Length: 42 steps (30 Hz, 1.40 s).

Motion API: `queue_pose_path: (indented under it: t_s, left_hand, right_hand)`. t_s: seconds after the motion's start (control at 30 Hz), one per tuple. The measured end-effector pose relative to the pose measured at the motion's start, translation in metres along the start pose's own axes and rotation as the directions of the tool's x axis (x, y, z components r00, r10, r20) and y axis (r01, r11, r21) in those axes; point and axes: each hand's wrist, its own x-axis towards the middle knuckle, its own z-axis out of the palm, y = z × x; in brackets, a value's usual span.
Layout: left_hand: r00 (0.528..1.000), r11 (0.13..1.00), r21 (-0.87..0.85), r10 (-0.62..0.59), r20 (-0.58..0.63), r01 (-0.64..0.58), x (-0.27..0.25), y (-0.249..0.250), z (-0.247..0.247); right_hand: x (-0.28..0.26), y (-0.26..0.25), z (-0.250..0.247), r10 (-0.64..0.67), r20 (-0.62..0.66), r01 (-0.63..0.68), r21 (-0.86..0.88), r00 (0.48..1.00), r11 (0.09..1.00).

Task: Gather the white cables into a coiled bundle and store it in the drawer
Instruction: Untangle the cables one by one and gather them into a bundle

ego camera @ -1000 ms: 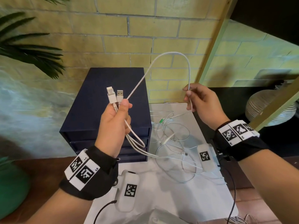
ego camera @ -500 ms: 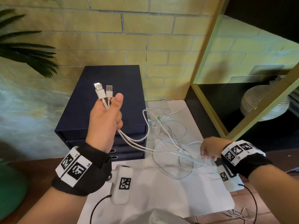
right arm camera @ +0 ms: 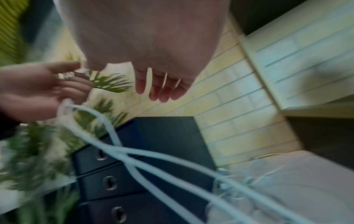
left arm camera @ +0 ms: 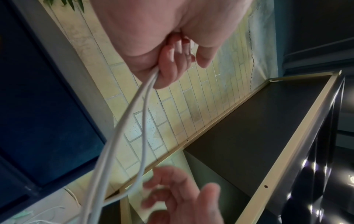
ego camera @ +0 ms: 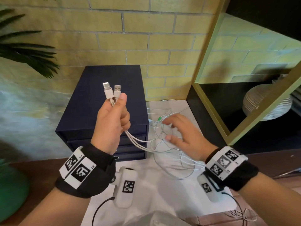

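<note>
My left hand [ego camera: 114,115] is raised in front of the dark blue drawer unit [ego camera: 91,101] and grips several white cables [ego camera: 138,141], with two USB plugs [ego camera: 111,92] sticking up above the thumb. The strands leave the fist [left arm camera: 162,71] and run down to a loose tangle of white cables [ego camera: 169,154] on the white sheet. My right hand [ego camera: 182,136] hovers over that tangle with fingers spread and holds nothing; the right wrist view shows its fingers [right arm camera: 161,89] straight and blurred by motion. The drawers [right arm camera: 109,181] are closed.
A gold-framed black shelf [ego camera: 210,101] with a ribbed white vase [ego camera: 267,103] stands to the right. A palm plant [ego camera: 24,49] and a green pot [ego camera: 11,190] are at the left. The white sheet [ego camera: 162,199] covers a brown table beneath a yellow brick wall.
My right hand let go of the raised cable loop, dropped to the sheet's right edge, then swung up and left over the tangle, open. My left hand kept its grip.
</note>
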Motion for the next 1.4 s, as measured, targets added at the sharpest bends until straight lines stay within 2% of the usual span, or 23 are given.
queue_pose_path:
  t_s: [0.07,0.13,0.17,0.23,0.27,0.37,0.43,0.5,0.63,0.7,0.77,0.8,0.83,0.87,0.9,0.97,1.07,1.17,1.27,1.4]
  left_hand:
    - [1.000,1.000,-0.010,0.003,0.017,-0.003,-0.001,0.000,0.003]
    - [0.999,1.000,-0.017,0.011,0.032,-0.010,-0.002,0.001,0.004]
    - [0.999,1.000,-0.016,0.014,0.035,-0.014,-0.002,0.002,0.004]
    - [0.999,1.000,-0.010,0.022,0.025,-0.022,-0.002,0.004,0.002]
    - [1.000,1.000,-0.008,0.025,0.009,-0.025,-0.001,0.005,0.000]
    - [0.999,1.000,-0.012,0.020,-0.047,-0.021,0.003,0.005,-0.007]
    - [0.998,1.000,-0.009,-0.017,-0.058,0.016,0.002,-0.001,-0.005]
    - [0.997,0.997,0.045,-0.053,-0.052,0.056,0.000,-0.010,0.002]
    - [0.994,0.985,0.140,-0.098,-0.050,0.105,-0.003,-0.021,0.009]
    - [0.990,0.978,0.163,-0.123,-0.062,0.132,-0.001,-0.023,0.007]
    - [0.985,0.965,0.199,-0.161,-0.065,0.171,0.000,-0.027,0.005]
    - [0.982,0.958,0.216,-0.180,-0.062,0.190,0.000,-0.030,0.005]
    - [0.979,0.951,0.231,-0.198,-0.055,0.206,0.000,-0.033,0.005]
    - [0.976,0.945,0.245,-0.213,-0.044,0.217,-0.001,-0.036,0.005]
    - [0.973,0.938,0.260,-0.227,-0.035,0.228,-0.002,-0.038,0.005]
    - [0.965,0.919,0.300,-0.260,-0.027,0.256,-0.004,-0.044,0.003]
    - [0.956,0.900,0.331,-0.293,-0.027,0.285,-0.008,-0.049,0.001]
    - [0.954,0.894,0.338,-0.299,-0.038,0.294,-0.010,-0.053,0.001]
    - [0.953,0.891,0.346,-0.298,-0.043,0.295,-0.011,-0.054,0.000]
    - [0.951,0.887,0.347,-0.303,-0.064,0.306,-0.013,-0.053,-0.004]
  right_hand:
    - [0.002,-0.019,0.017,-0.107,0.093,0.112,-0.049,0.990,0.993]
    - [0.002,-0.019,0.036,-0.151,0.200,0.169,-0.075,0.968,0.983]
    - [0.001,-0.016,0.042,-0.120,0.257,0.138,-0.052,0.959,0.989]
    - [-0.001,-0.005,0.045,0.046,0.365,-0.062,0.033,0.930,0.998]
    - [-0.003,0.004,0.043,0.133,0.389,-0.152,0.019,0.912,0.988]
    - [-0.015,0.037,0.030,0.337,0.305,-0.283,-0.207,0.891,0.936]
    - [-0.027,0.056,0.026,0.448,0.263,-0.364,-0.314,0.854,0.877]
    - [-0.034,0.068,0.027,0.502,0.310,-0.377,-0.383,0.807,0.843]
    - [-0.040,0.082,0.026,0.531,0.405,-0.453,-0.277,0.744,0.847]
    - [-0.042,0.087,0.023,0.594,0.459,-0.477,-0.354,0.661,0.804]
    - [-0.041,0.087,0.019,0.674,0.517,-0.492,-0.461,0.527,0.739]
    - [-0.040,0.089,0.019,0.705,0.547,-0.527,-0.474,0.452,0.706]
    - [-0.038,0.089,0.019,0.712,0.579,-0.571,-0.451,0.398,0.686]
    - [-0.035,0.090,0.020,0.715,0.589,-0.617,-0.416,0.377,0.668]
    - [-0.033,0.091,0.022,0.710,0.585,-0.662,-0.356,0.393,0.660]
    - [-0.029,0.100,0.033,0.729,0.504,-0.727,-0.254,0.464,0.638]
    - [-0.026,0.116,0.058,0.722,0.424,-0.672,-0.292,0.547,0.681]
    - [-0.023,0.132,0.084,0.700,0.410,-0.573,-0.403,0.584,0.714]
    - [-0.024,0.140,0.100,0.726,0.365,-0.542,-0.491,0.583,0.682]
    - [-0.025,0.149,0.108,0.697,0.297,-0.463,-0.571,0.653,0.678]
